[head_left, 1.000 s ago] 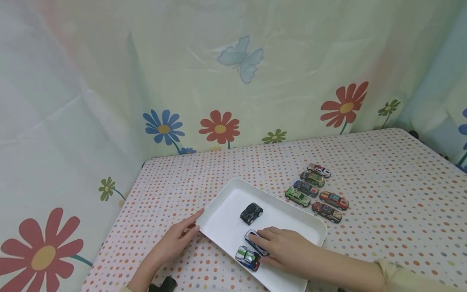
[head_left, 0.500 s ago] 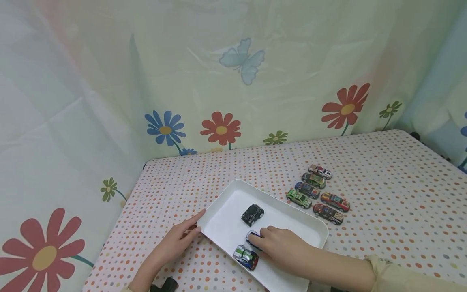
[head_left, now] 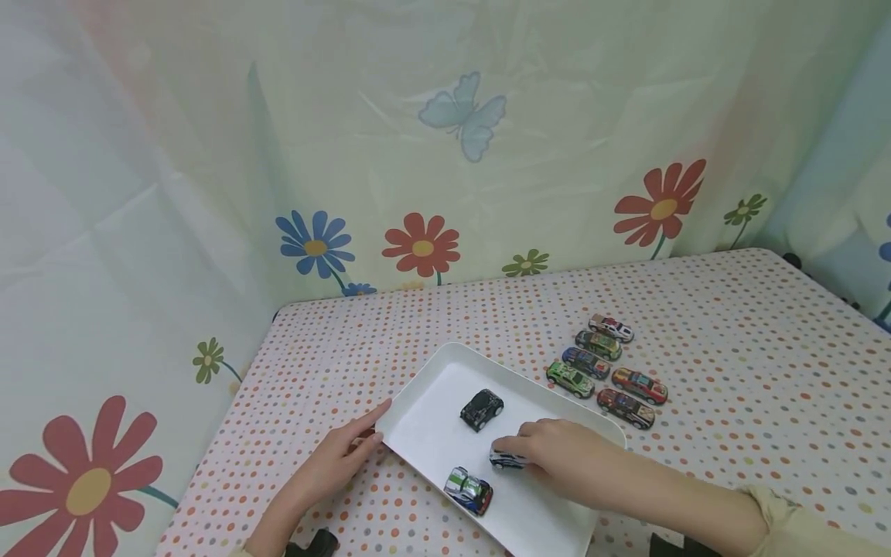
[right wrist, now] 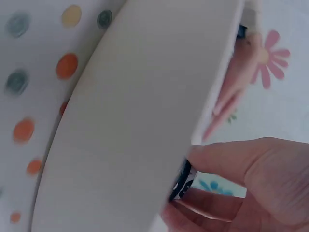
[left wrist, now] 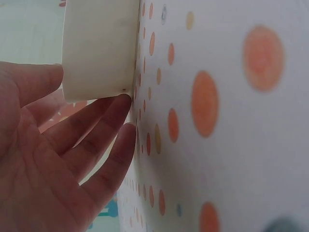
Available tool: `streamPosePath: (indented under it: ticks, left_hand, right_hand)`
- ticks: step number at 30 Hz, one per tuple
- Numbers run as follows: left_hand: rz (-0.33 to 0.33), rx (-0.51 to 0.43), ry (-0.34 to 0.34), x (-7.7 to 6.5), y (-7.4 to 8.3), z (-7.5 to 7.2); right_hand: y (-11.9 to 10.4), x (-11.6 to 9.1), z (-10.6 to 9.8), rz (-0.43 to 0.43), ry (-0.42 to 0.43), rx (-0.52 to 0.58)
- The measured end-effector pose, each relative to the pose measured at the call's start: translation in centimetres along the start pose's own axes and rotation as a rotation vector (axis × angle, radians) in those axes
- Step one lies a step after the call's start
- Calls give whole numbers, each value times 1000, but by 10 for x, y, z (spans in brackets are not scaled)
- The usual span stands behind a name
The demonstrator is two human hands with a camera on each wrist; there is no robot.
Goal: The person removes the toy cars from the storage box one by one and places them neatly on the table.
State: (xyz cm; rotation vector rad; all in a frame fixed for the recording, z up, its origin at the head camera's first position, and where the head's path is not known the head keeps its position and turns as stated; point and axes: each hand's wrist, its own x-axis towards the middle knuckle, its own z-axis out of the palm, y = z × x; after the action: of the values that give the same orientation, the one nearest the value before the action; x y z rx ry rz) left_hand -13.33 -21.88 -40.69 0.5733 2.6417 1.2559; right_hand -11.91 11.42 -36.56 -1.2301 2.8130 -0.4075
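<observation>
A white tray (head_left: 418, 433) lies at an angle on the dotted table. My left hand (head_left: 341, 456) touches its left corner with straight fingers; in the left wrist view the fingertips rest against the tray's outer wall (left wrist: 99, 48). Inside the tray, my right hand (head_left: 567, 460) pinches a white and dark toy car (head_left: 506, 459) between thumb and fingers, partly hidden by them. The right wrist view shows only a bit of that car (right wrist: 185, 181) past the tray wall. A black toy car (head_left: 482, 409) and a silver-green toy car (head_left: 469, 491) also stand in the tray.
Several toy cars stand behind and right of the tray, among them a green one (head_left: 569, 379), a red-yellow one (head_left: 640, 384) and a dark one (head_left: 626, 408). A flowered curtain (head_left: 557, 139) hangs behind the dotted table (head_left: 752, 371).
My right hand has moved a little to the right with the white and dark car, away from the silver-green car, which shifted slightly left. The left hand stays at the tray's corner.
</observation>
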Motion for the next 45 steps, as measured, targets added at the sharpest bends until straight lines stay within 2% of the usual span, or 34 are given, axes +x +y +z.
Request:
streamPosePath:
  ticks: [4,10,16,23,28,36,45]
  left_hand:
    - [13,1,1,0,0,0]
    - [29,3,-2,0,-1,0]
    - [27,-1,5,0,-3,1]
    - [28,-15,2,1,-4,1]
    - [26,-18,0,1,-3,1]
    - [18,-4,2,0,-2,1]
    - [20,11,4,0,-2,1]
  right_hand:
    - [17,-11,-14,32,95,46]
    - [52,-31,-28,112,263,28]
    - [92,-47,-35,196,342,-11]
    - [136,-65,-34,330,311,-45]
    - [158,-75,-27,394,294,-50]
    - [172,-78,-19,430,264,-48]
    - [175,-78,-19,446,177,-86]
